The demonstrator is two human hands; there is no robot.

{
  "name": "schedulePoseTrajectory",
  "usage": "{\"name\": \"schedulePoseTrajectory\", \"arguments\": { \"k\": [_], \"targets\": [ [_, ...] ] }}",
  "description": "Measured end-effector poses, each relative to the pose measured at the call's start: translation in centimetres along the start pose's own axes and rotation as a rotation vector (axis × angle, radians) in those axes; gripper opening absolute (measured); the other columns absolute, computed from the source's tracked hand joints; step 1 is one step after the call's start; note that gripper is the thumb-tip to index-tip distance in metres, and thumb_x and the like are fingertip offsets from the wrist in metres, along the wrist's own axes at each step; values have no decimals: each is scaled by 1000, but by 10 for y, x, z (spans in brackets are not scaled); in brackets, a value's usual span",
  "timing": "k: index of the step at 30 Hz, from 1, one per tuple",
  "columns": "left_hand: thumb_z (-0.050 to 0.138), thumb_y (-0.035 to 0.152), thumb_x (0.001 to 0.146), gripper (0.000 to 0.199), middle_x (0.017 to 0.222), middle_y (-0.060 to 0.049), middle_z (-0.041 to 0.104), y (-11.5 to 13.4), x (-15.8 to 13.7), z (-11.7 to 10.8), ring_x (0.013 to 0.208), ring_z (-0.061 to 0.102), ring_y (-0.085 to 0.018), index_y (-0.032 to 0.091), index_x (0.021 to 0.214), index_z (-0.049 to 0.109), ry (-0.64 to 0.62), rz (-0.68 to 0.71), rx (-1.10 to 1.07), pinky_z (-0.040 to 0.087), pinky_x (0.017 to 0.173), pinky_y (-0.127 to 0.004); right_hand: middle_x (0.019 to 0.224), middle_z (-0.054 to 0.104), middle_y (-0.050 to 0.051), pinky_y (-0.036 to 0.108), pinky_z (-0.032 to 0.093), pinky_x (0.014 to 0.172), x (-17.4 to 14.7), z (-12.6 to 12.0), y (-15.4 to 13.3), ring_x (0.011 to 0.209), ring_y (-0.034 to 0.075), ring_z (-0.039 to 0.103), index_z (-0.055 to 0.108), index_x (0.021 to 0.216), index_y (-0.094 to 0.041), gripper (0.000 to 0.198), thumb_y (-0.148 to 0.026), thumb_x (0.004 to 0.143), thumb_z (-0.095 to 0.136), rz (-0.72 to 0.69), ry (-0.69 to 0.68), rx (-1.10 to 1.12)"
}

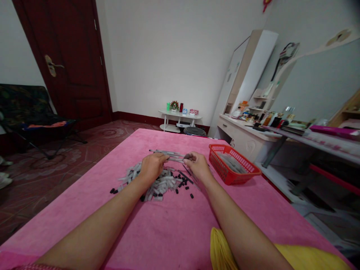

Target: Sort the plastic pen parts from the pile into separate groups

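My left hand (153,165) and my right hand (199,165) are both closed in a pinch over the pink cloth. A thin, greyish, pen-like stick (176,160) stretches between their fingertips, one end in each hand. Just beyond it lie several similar slim sticks (165,152), some with dark ends. Under and beside my left hand spreads a pile of short translucent caps (165,183). Small black caps (191,195) are scattered at its right side, near a few dark thin sticks (185,177).
To the right, a red plastic basket (233,179) holds translucent slim pieces (232,163). Yellow fabric (222,251) lies by my right forearm. Past the pink-covered table (174,228) stand a white shelf (180,114), a cluttered dresser (247,131) and a folding chair (30,116).
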State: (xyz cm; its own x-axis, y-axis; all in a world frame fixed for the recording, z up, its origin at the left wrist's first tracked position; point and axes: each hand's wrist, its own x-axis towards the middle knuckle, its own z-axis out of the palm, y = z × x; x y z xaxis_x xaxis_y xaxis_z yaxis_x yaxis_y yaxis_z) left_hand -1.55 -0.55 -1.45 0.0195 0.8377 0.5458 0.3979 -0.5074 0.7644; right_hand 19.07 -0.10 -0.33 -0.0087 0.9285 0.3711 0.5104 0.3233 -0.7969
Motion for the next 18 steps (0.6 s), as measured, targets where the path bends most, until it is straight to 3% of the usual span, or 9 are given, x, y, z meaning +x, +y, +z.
{"name": "schedulePoseTrajectory", "arguments": {
  "k": [2, 6, 9, 12, 15, 18],
  "targets": [
    [65, 11, 64, 25, 83, -4, 70, 1, 0, 0, 87, 59, -23, 31, 78, 74, -10, 5, 10, 43, 77, -25, 65, 64, 2, 21, 40, 51, 0, 0, 2, 54, 11, 57, 62, 77, -15, 22, -36, 71, 61, 13, -6, 68],
    [66, 10, 63, 26, 83, -4, 70, 4, 0, -2, 89, 59, -24, 31, 77, 74, -18, -27, -11, 42, 78, -25, 53, 58, 1, 20, 36, 44, 1, -1, 9, 44, 9, 50, 59, 64, -15, 32, -44, 77, 54, 64, -41, 38],
    [65, 13, 66, 25, 86, -4, 70, 5, 0, -3, 91, 59, -24, 31, 81, 74, -41, -35, 82, 43, 78, -26, 53, 57, -1, 19, 36, 44, 3, -3, 10, 45, 9, 48, 59, 65, -15, 24, -38, 71, 59, 34, -38, 69],
    [62, 15, 69, 26, 89, -4, 71, 4, 0, -4, 91, 59, -24, 31, 86, 73, -68, 26, 233, 43, 77, -26, 56, 60, 0, 20, 36, 44, 3, -3, 9, 46, 9, 50, 59, 69, -15, 21, -36, 70, 60, 46, -60, 132],
    [64, 13, 68, 27, 85, -5, 71, 4, 0, -4, 85, 60, -23, 31, 84, 74, -28, 90, 198, 43, 73, -25, 52, 58, 0, 20, 34, 43, 2, -3, 9, 43, 9, 47, 58, 62, -15, 27, -38, 76, 54, 53, -113, 91],
    [64, 12, 68, 27, 83, -4, 71, 3, 0, -3, 81, 61, -22, 31, 84, 74, -22, 125, 191, 42, 71, -25, 53, 57, -1, 20, 35, 47, 2, -3, 7, 47, 9, 50, 59, 63, -15, 17, -30, 71, 58, -2, -102, 89]
  ]
}}
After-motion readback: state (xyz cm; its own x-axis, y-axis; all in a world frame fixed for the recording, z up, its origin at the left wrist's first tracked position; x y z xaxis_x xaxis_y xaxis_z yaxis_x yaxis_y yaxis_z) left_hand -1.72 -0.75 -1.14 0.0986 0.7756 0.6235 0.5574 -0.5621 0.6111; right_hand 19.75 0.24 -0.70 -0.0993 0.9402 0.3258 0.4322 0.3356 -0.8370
